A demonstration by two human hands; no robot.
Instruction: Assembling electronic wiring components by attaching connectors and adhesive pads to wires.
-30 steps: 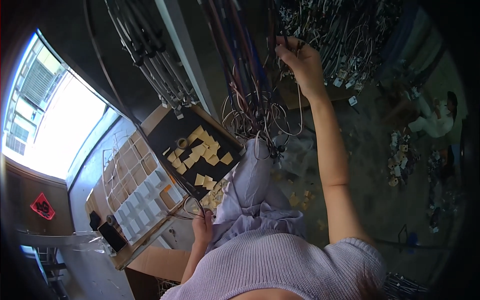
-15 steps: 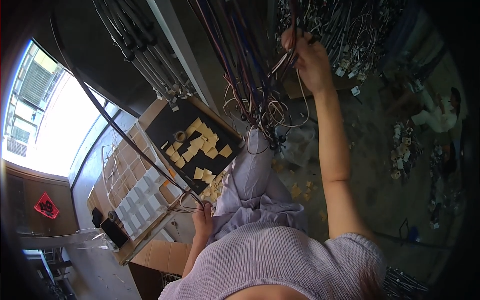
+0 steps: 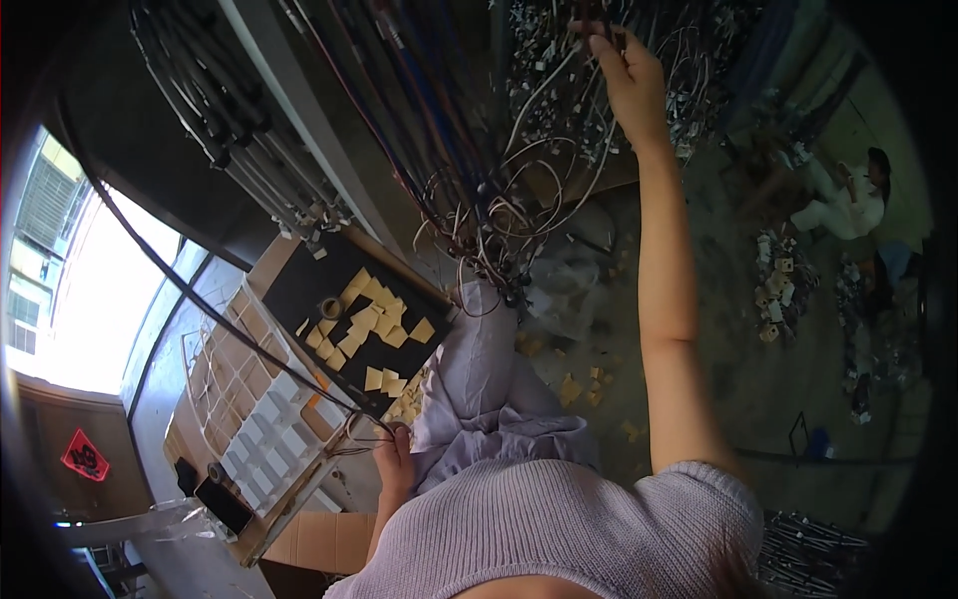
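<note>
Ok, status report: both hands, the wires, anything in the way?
Right hand raised, gripping hanging wires. Left hand low, pinching a dark cable end. Black tray of tan squares beside it. Wire loops tangled below.

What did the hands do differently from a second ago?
The right hand climbed higher and further into the hanging wires, gripping a few near their tops. A long dark cable now stretches up from the left hand. That hand stayed low by the black tray of tan squares.

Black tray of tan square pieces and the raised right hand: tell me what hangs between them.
In the head view, a bundle of dangling looped wires hangs between the black tray and the right hand.
</note>
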